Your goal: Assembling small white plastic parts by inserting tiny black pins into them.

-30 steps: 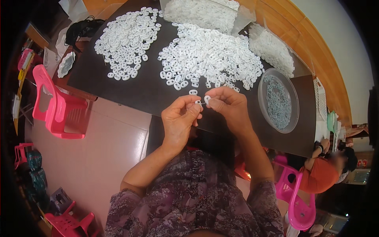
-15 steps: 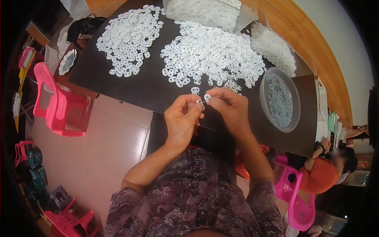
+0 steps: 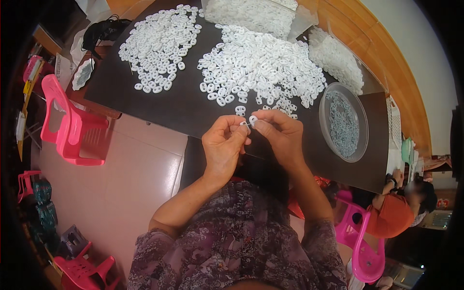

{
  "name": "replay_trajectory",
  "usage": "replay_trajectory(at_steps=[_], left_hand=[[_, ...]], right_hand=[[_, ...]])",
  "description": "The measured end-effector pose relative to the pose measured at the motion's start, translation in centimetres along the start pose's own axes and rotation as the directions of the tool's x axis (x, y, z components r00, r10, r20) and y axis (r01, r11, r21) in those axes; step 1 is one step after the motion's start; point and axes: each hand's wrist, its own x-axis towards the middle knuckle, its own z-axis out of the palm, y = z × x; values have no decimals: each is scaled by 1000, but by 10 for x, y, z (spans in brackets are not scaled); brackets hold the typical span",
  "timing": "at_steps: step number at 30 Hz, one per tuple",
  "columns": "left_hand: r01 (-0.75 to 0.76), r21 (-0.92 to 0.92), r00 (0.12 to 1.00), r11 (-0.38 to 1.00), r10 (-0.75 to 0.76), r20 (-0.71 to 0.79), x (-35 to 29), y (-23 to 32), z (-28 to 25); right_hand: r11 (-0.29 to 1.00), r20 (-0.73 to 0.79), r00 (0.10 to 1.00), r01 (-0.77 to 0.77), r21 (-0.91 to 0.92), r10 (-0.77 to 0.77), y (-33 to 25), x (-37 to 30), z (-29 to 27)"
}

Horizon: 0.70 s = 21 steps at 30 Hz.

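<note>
My left hand (image 3: pixel 221 150) is pinched shut on a small white plastic piece (image 3: pixel 243 123) at the front edge of the dark table. Between finger and thumb, my right hand (image 3: pixel 284 135) grips a white oval piece (image 3: pixel 253 120) with holes. A thin shank bridges the narrow gap between the two pieces; I cannot make out its ends. Just beyond my fingertips lie a few white two-holed pieces (image 3: pixel 240 110). Behind them spreads a large heap of white pieces (image 3: pixel 261 63). To the right stands a round clear tub (image 3: pixel 323 126) of small silvery screws (image 3: pixel 344 124).
Another heap of white ovals (image 3: pixel 157 48) covers the table's far left. Clear bins of white parts (image 3: pixel 251 14) stand at the back. A pink chair (image 3: pixel 65 123) is left of the table. At the right, a person in orange (image 3: pixel 394 212) sits near a magenta chair (image 3: pixel 360 241).
Both hands stay pinched together at the same spot, holding the same pieces. The whole view has shifted very slightly.
</note>
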Motion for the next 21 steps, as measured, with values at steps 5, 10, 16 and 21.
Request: replay_trajectory(at_steps=[5, 10, 16, 21], left_hand=[[-3, 15, 1000, 1000, 3, 14, -1, 0, 4], [-31, -66, 998, 997, 34, 46, 1, -5, 4], [-43, -61, 992, 997, 50, 118, 2, -4, 0], [-31, -70, 992, 997, 39, 121, 2, -3, -1]], right_hand=[[993, -2, 998, 60, -105, -60, 1, -3, 4], [950, 18, 977, 211, -231, -212, 7, -3, 2], [987, 17, 997, 80, -142, -78, 0, -5, 4], [988, -36, 993, 108, -110, -112, 8, -4, 5]])
